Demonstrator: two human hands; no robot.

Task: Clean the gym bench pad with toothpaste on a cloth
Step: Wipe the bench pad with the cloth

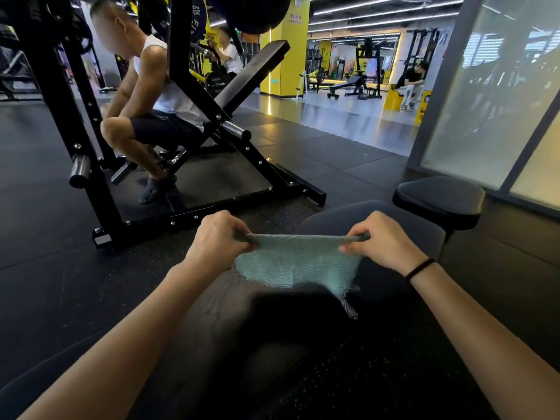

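A light teal cloth (pixel 291 262) hangs stretched between both hands above a black bench pad (pixel 230 301). My left hand (pixel 218 237) pinches its left top corner. My right hand (pixel 385 241), a black band on its wrist, pinches the right top corner. The cloth's lower edge droops onto the pad, and one corner trails down to the right. No toothpaste shows anywhere in view.
A black round padded seat (pixel 439 201) stands just right of the hands. A black incline bench frame (pixel 212 165) with a seated person (pixel 151 95) is at the left front. A glass wall (pixel 497 95) runs along the right. Dark rubber floor (pixel 45 244) surrounds everything.
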